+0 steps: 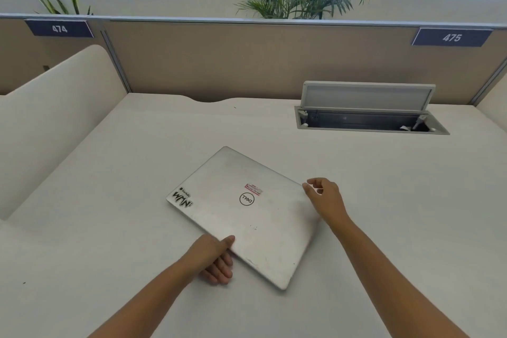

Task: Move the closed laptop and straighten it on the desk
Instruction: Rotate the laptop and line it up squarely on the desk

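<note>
A closed silver laptop (241,214) with stickers on its lid lies skewed on the white desk (109,200), one corner pointing toward me. My left hand (216,258) grips its near left edge, thumb on the lid and fingers underneath. My right hand (325,197) rests at the right corner, thumb touching the lid's edge and fingers curled apart behind it. The near side of the laptop looks slightly raised off the desk.
An open cable hatch (367,110) with its lid propped up sits at the back right of the desk. Beige partition panels (247,63) close the back and a curved white divider (55,107) the left. Plants stand behind the partition.
</note>
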A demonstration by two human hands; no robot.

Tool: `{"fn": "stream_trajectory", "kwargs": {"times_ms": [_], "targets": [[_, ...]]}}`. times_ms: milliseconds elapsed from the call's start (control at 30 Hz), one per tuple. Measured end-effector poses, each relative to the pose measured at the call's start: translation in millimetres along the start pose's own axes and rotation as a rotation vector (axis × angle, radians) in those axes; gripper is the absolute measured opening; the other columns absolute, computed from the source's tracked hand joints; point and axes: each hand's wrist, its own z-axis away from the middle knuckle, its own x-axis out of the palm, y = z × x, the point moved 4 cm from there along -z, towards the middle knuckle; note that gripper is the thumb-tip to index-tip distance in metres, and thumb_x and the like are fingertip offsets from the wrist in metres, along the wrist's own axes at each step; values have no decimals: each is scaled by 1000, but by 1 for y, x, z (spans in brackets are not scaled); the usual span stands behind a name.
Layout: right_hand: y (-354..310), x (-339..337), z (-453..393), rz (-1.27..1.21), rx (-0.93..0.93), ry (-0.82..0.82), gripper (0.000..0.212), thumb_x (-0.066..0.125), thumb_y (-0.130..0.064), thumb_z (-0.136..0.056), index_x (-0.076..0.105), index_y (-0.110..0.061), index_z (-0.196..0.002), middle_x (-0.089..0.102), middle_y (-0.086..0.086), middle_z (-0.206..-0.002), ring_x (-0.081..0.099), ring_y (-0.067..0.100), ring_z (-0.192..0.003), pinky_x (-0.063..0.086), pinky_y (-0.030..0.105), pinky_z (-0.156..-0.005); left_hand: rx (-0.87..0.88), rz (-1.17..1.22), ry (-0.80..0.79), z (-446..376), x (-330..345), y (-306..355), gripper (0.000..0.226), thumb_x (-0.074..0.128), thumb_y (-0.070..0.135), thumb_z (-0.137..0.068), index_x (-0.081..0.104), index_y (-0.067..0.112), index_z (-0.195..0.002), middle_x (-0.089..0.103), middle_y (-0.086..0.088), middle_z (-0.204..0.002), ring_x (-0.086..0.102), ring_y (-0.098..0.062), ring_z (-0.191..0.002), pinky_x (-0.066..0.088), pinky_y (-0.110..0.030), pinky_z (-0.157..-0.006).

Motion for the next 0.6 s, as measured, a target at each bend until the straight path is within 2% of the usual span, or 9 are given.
{"fn": "stream_trajectory", "kwargs": {"times_ms": [133,300,400,433,467,500,533,567,600], "targets": [[10,-9,31,-23,70,36,28,56,-26,-90,58,-9,-113,53,13,-121,52,19,-102,43,33,-91,225,-343,211,-1,-16,8,52,44,42,-91,50,16,-47,57,-1,-36,55,-14,-30,43,-21,-41],[21,-2,58,-47,212,9,40,58,-29,-89,48,-9,-121,45,8,-122,50,24,-113,39,35,-96,429,-364,513,-4,-46,35,48,46,33,-92,49,15,-48,55,1,-35,54,-12,-36,45,-29,-50],[32,5,67,-223,362,-29,27,56,-30,-89,47,-5,-87,49,27,-92,53,31,-82,39,32,-78,553,-247,652,-14,-67,49,30,48,21,-92,60,9,-68,66,-1,-57,61,-21,-61,46,-31,-58],[35,6,69,-278,397,-27,30,55,-30,-88,46,-2,-83,52,37,-98,56,36,-81,43,33,-81,591,-244,695,-19,-74,52,22,49,16,-91,62,8,-76,68,-3,-68,61,-22,-68,44,-30,-59],[39,8,70,-314,430,-28,28,55,-30,-88,44,-6,-81,55,37,-107,60,31,-85,47,40,-91,619,-263,729,-26,-80,55,15,50,13,-90,63,7,-85,68,-6,-80,60,-23,-76,42,-30,-64],[40,8,72,-331,450,-20,24,54,-31,-88,42,-12,-79,60,31,-109,63,38,-100,46,45,-97,625,-299,752,-33,-85,57,13,52,13,-90,62,7,-94,65,-10,-91,59,-24,-83,43,-32,-70],[39,8,73,-337,460,-20,26,55,-30,-87,38,-15,-74,44,31,-127,59,43,-107,46,44,-97,598,-343,764,-43,-91,57,17,53,15,-90,60,6,-103,62,-14,-100,58,-27,-90,44,-36,-76],[39,7,73,-346,463,-20,31,55,-28,-87,34,-17,-67,37,-3,-92,54,44,-111,46,40,-93,541,-389,772,-52,-97,57,24,54,18,-90,58,4,-109,59,-17,-107,57,-32,-96,45,-41,-80],[41,7,72,-352,471,-24,34,56,-26,-87,33,-17,-63,57,20,-84,61,40,-106,45,41,-96,474,-430,777,-60,-103,56,29,55,22,-89,56,4,-112,57,-20,-111,55,-36,-101,45,-44,-83]]}}
